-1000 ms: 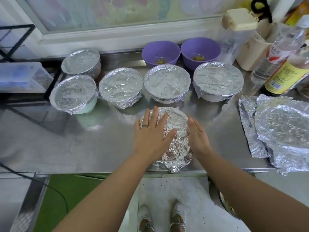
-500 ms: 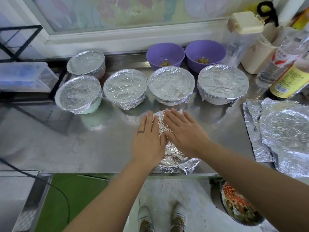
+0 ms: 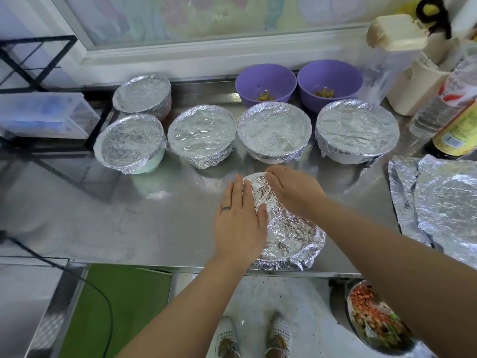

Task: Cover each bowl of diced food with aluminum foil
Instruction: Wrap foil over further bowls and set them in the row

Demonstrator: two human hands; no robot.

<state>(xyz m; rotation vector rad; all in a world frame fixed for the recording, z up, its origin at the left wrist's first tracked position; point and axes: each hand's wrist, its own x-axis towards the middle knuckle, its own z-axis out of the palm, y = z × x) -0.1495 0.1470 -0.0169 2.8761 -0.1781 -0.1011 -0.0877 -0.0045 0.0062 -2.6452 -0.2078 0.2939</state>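
- The foil-topped bowl [image 3: 286,228] sits on the counter [image 3: 129,215], very close to the front edge.
- It lies right under both hands, with one hand on each side.
- The left hand [image 3: 240,220] lies flat on the left side of the foil. Its fingers are straight and close together, and they point away from the person. It presses down and pinches nothing.
- The right hand [image 3: 296,192] rests on the far right side. Its fingers are close together and bend a little over the far rim. It pushes the foil down and does not pinch it.
- The foil looks loose and crinkly at the near right edge, where it sticks out like a skirt. That part is nearer the right hand, so I think that hand should tuck it in next.
- Another covered bowl [image 3: 273,130] stands just behind, in a row of wrapped ones.
- Two purple bowls, one [image 3: 265,78] beside the other [image 3: 329,76], stand at the back with no foil yet.
- Spare foil sheets [image 3: 444,202] lie on the right.
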